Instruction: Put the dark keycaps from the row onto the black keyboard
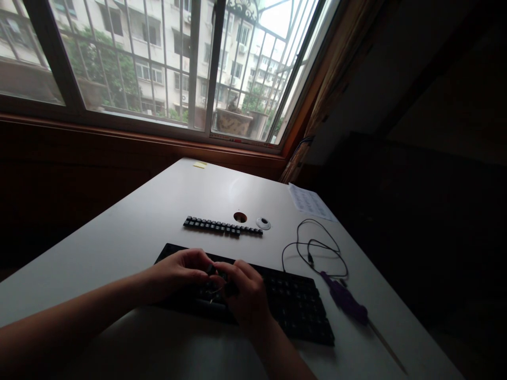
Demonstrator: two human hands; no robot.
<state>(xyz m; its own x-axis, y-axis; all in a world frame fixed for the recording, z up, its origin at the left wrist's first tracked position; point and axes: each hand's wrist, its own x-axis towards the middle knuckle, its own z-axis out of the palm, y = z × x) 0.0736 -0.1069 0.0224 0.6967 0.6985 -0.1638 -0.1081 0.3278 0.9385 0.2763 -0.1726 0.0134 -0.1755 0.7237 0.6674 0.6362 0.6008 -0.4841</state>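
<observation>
A black keyboard [301,309] lies at an angle on the white desk, and both hands are over its left and middle part. My left hand [180,272] pinches a small dark keycap [211,269] between thumb and fingertips. Close against it, my right hand [247,290] is closed around a small dark tool with thin wires [214,291], which looks like a keycap puller. The fingers hide most of this tool. Beyond the keyboard, several loose black keycaps [212,226] are lined up in two rows.
On the desk [130,232], a round cable hole [240,217] sits beside its white cover [263,224]. A black cable [317,243] coils at right, near a purple duster [348,301] with a long thin handle. Printed paper [311,201] and a yellow note [200,165] lie farther back.
</observation>
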